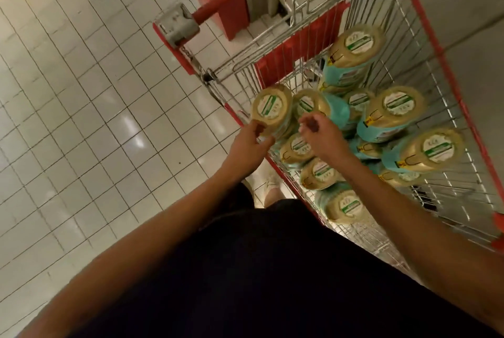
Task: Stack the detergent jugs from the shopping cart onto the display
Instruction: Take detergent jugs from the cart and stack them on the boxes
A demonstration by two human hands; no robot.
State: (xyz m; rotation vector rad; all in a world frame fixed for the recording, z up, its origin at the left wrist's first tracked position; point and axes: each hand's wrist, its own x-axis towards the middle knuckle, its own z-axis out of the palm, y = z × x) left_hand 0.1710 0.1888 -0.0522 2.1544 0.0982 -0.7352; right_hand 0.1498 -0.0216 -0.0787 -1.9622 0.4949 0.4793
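Left hand [249, 144]: fingers curled round one jug [271, 108], held at the cart [437, 47] rim. Right hand [320, 134]: fingers loosely curled, empty, just above more jugs [392, 111] lying in the cart.

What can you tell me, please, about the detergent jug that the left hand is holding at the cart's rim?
The detergent jug shows an oval, pale golden end, glossy like plastic, with a round white label crossed by a green band. It sits tilted at the shopping cart's red rim, higher than its neighbours. The left hand grips its near edge. The print is unreadable.
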